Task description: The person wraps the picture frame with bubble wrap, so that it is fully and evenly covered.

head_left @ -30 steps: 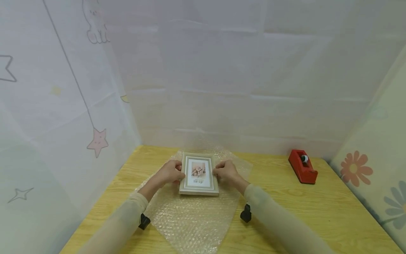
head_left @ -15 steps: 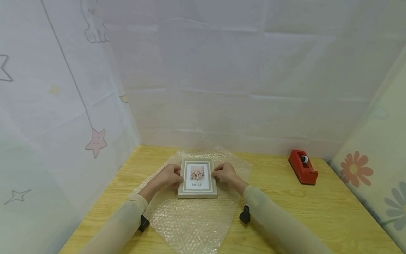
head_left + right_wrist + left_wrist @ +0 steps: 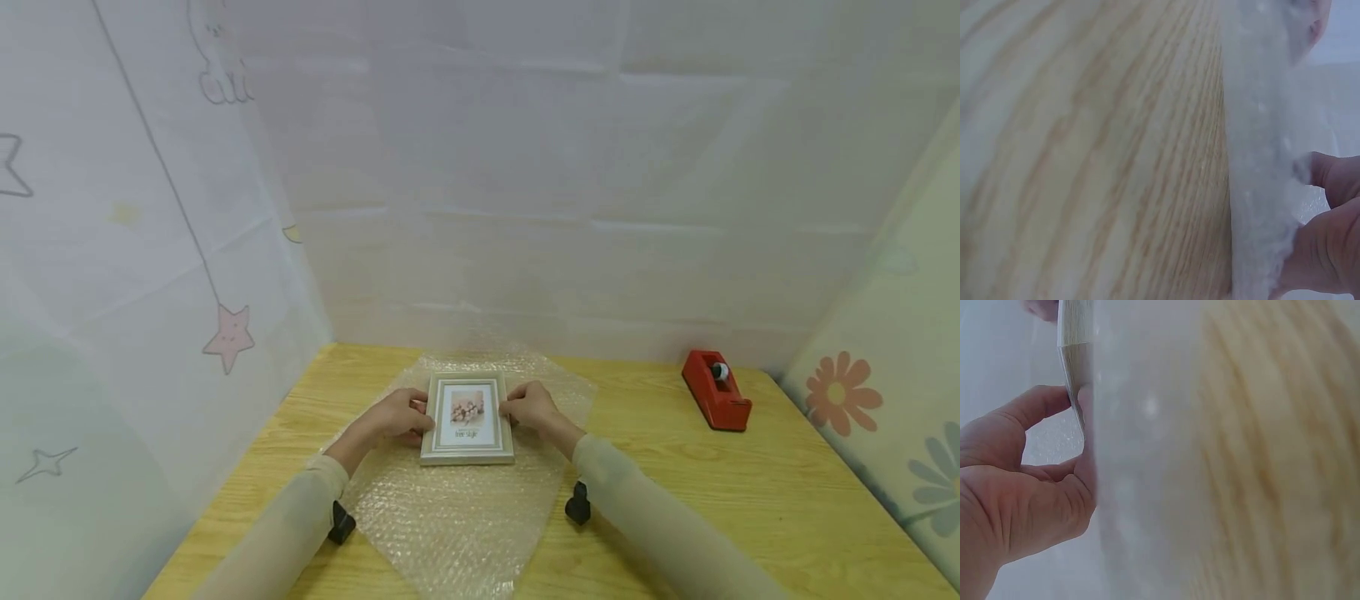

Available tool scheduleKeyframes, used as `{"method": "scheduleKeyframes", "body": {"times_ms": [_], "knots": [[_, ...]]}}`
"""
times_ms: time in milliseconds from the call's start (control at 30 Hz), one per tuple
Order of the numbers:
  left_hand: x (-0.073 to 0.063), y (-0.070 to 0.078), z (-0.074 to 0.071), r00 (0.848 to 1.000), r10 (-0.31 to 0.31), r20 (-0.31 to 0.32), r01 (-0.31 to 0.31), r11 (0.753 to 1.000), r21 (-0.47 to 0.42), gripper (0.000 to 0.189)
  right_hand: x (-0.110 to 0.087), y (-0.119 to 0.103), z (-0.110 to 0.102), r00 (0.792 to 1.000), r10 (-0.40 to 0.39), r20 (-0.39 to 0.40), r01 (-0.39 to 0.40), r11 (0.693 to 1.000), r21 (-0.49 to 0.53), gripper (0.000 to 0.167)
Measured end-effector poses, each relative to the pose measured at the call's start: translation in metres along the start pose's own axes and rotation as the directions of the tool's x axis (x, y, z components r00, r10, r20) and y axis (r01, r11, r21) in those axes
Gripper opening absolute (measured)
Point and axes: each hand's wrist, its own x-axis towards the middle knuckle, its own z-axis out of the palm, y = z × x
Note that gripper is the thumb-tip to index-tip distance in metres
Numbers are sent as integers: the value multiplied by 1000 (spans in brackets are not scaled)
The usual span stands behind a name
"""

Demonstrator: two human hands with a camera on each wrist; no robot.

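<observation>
A pale picture frame (image 3: pixel 467 455) with a flower print lies face up over a sheet of bubble wrap (image 3: pixel 457 517), which is spread cornerwise on the wooden table. My left hand (image 3: pixel 396 414) pinches the frame's left edge between thumb and fingers. On the opposite edge, my right hand (image 3: pixel 531 407) grips the frame the same way. In the left wrist view, the thumb and fingers of the left hand (image 3: pixel 1029 475) meet the frame's side (image 3: pixel 1076 369). The right wrist view has bubble wrap (image 3: pixel 1257 187) in front of part of the right hand (image 3: pixel 1329 231).
A red tape dispenser (image 3: pixel 716 392) with a roll in it stands at the table's back right. Behind the wooden table (image 3: pixel 675 492) hangs a pale cloth wall (image 3: pixel 525 167). Printed cloth closes off the left and right sides.
Both hands have brought the picture frame slightly toward me and lower onto the bubble wrap. Over the last half second it has barely moved, and both hands keep their hold.
</observation>
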Motion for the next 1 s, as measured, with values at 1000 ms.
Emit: {"method": "scheduleKeyframes", "body": {"times_ms": [1000], "knots": [[-26,8,-16,985,158,71,-174,905,389,69,-23,9,-83,995,-94,31,92,995,43,34]]}}
